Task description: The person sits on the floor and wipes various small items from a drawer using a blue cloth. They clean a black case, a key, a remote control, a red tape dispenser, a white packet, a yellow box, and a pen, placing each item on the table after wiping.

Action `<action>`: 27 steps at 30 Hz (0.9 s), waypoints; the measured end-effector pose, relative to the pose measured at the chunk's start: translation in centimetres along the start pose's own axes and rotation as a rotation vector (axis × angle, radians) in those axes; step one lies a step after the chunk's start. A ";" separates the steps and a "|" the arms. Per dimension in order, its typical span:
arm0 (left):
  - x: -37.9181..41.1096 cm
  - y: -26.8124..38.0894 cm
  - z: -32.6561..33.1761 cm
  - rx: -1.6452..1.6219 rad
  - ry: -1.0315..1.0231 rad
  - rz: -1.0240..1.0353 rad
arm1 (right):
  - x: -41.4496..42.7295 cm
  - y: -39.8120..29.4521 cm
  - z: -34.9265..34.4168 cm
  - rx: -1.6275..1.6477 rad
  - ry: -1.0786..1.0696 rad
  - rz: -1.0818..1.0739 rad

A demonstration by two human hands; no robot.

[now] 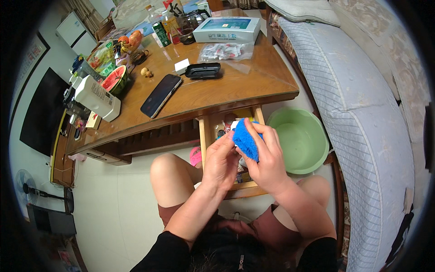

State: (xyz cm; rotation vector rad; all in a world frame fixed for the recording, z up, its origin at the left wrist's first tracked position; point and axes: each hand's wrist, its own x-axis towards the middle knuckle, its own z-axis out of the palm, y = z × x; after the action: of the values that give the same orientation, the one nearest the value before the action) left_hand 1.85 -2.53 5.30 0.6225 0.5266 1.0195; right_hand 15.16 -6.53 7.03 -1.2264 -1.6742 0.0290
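Observation:
A fluffy blue cloth [246,140] is bunched in my right hand [270,158], the fingers pressing it from above and the thumb side below. My left hand [221,161] meets it from the left and grips a small white object [234,125], mostly hidden by the cloth and fingers. Both hands are above a pulled-out wooden drawer [203,139]. Inside the drawer lie assorted small items, among them a dark round one [221,133]; my hands cover much of the rest.
On the wooden table [217,90] are a smartphone [161,96], a black open case [203,70], a small white box [181,66], a white jug [97,98], cut watermelon [115,80] and a large carton [227,30]. A green basin [299,144] stands right of the drawer, beside a covered sofa [353,91].

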 end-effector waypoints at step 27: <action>-1.8 -0.2 -0.2 0.317 -0.082 -0.134 | -0.4 -0.1 -1.2 0.104 -0.146 0.055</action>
State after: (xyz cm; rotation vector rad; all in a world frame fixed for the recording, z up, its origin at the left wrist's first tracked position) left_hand 1.09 -4.15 5.20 0.8940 0.6547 0.7856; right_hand 15.91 -7.47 7.43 -1.2151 -1.7408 0.2417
